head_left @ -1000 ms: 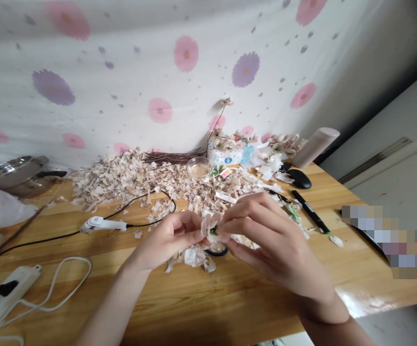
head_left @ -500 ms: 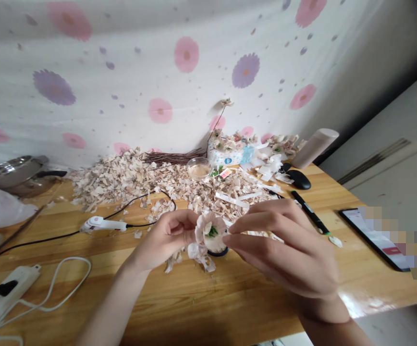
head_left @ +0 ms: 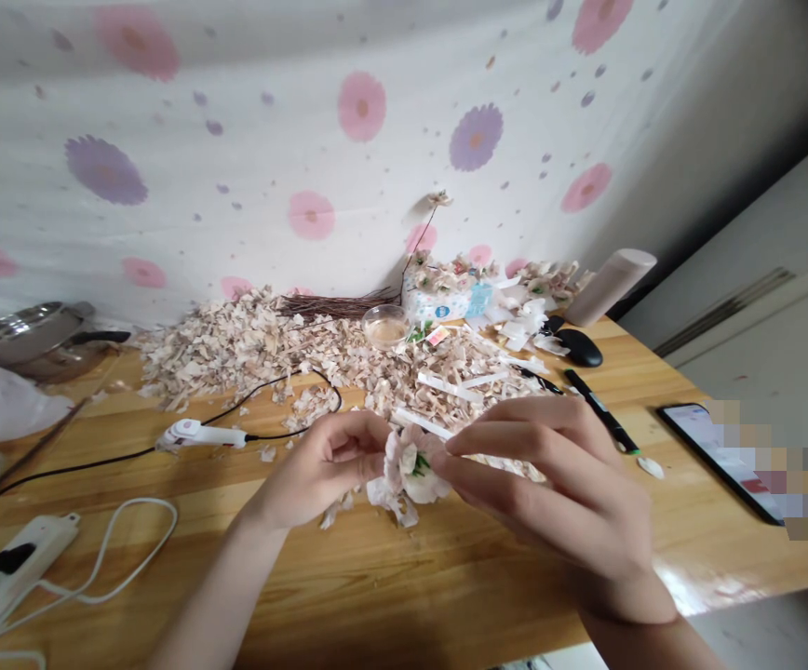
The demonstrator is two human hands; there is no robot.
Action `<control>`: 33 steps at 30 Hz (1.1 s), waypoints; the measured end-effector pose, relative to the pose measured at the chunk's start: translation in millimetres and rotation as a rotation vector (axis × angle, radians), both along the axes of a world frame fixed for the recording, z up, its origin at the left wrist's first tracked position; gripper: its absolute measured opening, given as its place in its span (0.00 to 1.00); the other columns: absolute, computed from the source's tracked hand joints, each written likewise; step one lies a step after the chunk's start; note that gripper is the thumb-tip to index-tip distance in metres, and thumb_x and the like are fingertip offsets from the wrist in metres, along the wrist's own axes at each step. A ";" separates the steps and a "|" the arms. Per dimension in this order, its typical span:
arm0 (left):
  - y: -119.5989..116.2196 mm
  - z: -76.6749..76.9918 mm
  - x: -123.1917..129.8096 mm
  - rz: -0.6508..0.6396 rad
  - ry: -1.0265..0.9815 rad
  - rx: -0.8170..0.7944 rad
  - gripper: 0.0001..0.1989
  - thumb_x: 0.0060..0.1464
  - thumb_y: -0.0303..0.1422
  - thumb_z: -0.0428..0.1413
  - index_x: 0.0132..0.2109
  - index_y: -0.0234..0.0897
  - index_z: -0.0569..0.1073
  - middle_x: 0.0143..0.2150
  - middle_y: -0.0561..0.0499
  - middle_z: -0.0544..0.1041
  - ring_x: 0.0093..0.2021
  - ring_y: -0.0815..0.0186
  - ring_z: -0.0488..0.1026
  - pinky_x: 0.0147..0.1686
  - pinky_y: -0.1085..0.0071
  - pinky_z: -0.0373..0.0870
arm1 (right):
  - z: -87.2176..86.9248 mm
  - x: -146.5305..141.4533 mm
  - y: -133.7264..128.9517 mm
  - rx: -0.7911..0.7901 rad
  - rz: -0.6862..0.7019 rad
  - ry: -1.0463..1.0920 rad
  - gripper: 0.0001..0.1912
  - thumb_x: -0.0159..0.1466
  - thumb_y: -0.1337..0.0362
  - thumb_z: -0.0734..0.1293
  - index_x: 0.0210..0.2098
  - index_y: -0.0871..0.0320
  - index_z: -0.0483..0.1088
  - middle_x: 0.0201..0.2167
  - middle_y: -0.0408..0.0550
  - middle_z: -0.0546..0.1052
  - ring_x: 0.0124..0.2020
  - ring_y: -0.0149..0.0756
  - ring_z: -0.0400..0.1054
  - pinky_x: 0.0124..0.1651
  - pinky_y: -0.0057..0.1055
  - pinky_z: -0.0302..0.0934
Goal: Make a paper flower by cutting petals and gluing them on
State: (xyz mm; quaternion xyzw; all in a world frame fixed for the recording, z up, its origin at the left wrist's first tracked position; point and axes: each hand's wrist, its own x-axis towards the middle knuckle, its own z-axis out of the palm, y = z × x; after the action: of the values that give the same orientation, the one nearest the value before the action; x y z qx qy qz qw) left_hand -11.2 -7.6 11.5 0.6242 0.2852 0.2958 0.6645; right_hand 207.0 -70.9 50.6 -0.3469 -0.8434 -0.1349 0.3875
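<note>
A pale pink artificial flower [head_left: 414,463] with a green centre faces me between my hands, above the wooden table [head_left: 348,586]. On its left side, my left hand [head_left: 330,465] pinches it between thumb and fingers. My right hand [head_left: 550,484] has its thumb and fingertips closed at the flower's right petals; the fingertips partly cover that edge. Loose pale petals [head_left: 394,502] lie just below the flower. Behind the hands spreads a big heap of dried-looking petals [head_left: 222,344] with white strips [head_left: 450,386] on it.
A clear bowl [head_left: 385,328], a bundle of brown twigs [head_left: 341,305] and a tissue pack [head_left: 438,302] stand at the back. Left are a corded white tool [head_left: 198,435], a power strip [head_left: 27,568] and a pot [head_left: 27,340]. Right are a mouse [head_left: 580,348], a marker [head_left: 600,411] and a phone [head_left: 725,461].
The flower has turned a little and shifted slightly right and down. My right fingertips press closer in at its right petals, and my left hand has moved slightly with it.
</note>
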 end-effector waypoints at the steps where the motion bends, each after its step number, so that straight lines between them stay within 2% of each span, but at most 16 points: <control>1: -0.2 -0.1 0.3 -0.002 0.003 -0.001 0.12 0.50 0.41 0.62 0.33 0.36 0.75 0.31 0.49 0.75 0.34 0.66 0.73 0.35 0.75 0.70 | -0.5 0.3 -0.2 0.004 0.001 0.001 0.11 0.66 0.70 0.61 0.38 0.50 0.73 0.34 0.43 0.78 0.38 0.37 0.68 0.37 0.33 0.67; 6: 0.1 -0.6 1.6 0.003 0.012 -0.004 0.14 0.48 0.43 0.62 0.33 0.35 0.75 0.31 0.48 0.75 0.33 0.65 0.72 0.34 0.74 0.70 | -0.4 1.1 -1.1 0.010 0.038 0.001 0.13 0.67 0.69 0.58 0.39 0.50 0.73 0.36 0.43 0.78 0.40 0.37 0.68 0.38 0.33 0.68; 16: 2.0 -3.6 3.6 -0.030 0.014 -0.006 0.13 0.49 0.44 0.62 0.33 0.37 0.75 0.30 0.49 0.75 0.33 0.66 0.72 0.33 0.74 0.68 | 3.3 -3.2 0.6 -0.129 0.077 0.091 0.12 0.68 0.68 0.58 0.35 0.52 0.73 0.33 0.41 0.78 0.38 0.34 0.68 0.39 0.31 0.65; 19: 1.9 -2.7 4.7 -0.017 0.011 0.004 0.14 0.48 0.45 0.62 0.32 0.37 0.75 0.30 0.49 0.75 0.33 0.65 0.72 0.33 0.74 0.69 | 2.9 -2.3 0.1 -0.149 0.068 0.083 0.09 0.66 0.69 0.62 0.38 0.51 0.72 0.34 0.41 0.78 0.39 0.34 0.68 0.40 0.31 0.65; 21: 1.6 -1.6 4.5 0.001 0.015 0.020 0.13 0.49 0.42 0.62 0.33 0.37 0.75 0.31 0.49 0.76 0.35 0.64 0.73 0.35 0.73 0.69 | 1.8 -0.8 0.4 -0.159 0.045 0.070 0.10 0.63 0.72 0.64 0.42 0.52 0.71 0.35 0.42 0.78 0.40 0.35 0.67 0.42 0.32 0.65; 23: 1.5 -0.5 3.5 0.054 0.016 0.077 0.09 0.52 0.38 0.61 0.36 0.37 0.75 0.34 0.49 0.76 0.37 0.64 0.73 0.38 0.73 0.69 | 0.5 1.1 2.6 -0.157 0.004 0.107 0.14 0.62 0.74 0.65 0.44 0.52 0.70 0.37 0.44 0.77 0.41 0.36 0.67 0.44 0.34 0.64; 25: 1.4 0.6 2.7 0.144 0.007 0.196 0.04 0.54 0.33 0.59 0.37 0.38 0.75 0.37 0.49 0.76 0.40 0.64 0.72 0.41 0.73 0.68 | -0.4 3.0 7.6 -0.178 -0.035 0.175 0.13 0.62 0.75 0.64 0.43 0.54 0.70 0.37 0.46 0.76 0.40 0.37 0.68 0.44 0.36 0.63; 29: 0.0 0.9 5.3 0.295 -0.100 0.418 0.02 0.55 0.29 0.58 0.35 0.39 0.75 0.38 0.49 0.73 0.42 0.64 0.69 0.44 0.72 0.65 | -2.4 2.4 23.1 -0.378 -0.003 0.230 0.08 0.64 0.72 0.64 0.41 0.56 0.70 0.38 0.48 0.74 0.41 0.36 0.67 0.44 0.35 0.63; 31: -1.5 -1.2 9.4 0.331 -0.171 0.338 0.02 0.54 0.31 0.59 0.32 0.39 0.75 0.37 0.50 0.71 0.41 0.65 0.69 0.44 0.72 0.65 | -5.7 -2.9 30.7 -0.506 0.080 0.252 0.08 0.64 0.70 0.64 0.42 0.57 0.70 0.39 0.48 0.73 0.43 0.35 0.67 0.46 0.34 0.63; 33: -3.1 -5.2 14.3 0.377 -0.224 0.141 0.04 0.50 0.35 0.62 0.34 0.41 0.75 0.39 0.51 0.72 0.42 0.65 0.69 0.43 0.73 0.66 | -11.5 -11.7 37.0 -0.623 0.168 0.311 0.08 0.63 0.67 0.66 0.42 0.57 0.71 0.39 0.47 0.73 0.43 0.33 0.67 0.47 0.32 0.63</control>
State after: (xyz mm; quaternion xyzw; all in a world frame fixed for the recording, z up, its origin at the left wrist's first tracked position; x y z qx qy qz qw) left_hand 3.1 -10.7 6.3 0.5678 0.2998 0.5014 0.5799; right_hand 195.3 -33.9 39.2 -0.3941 -0.8006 0.2156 0.3966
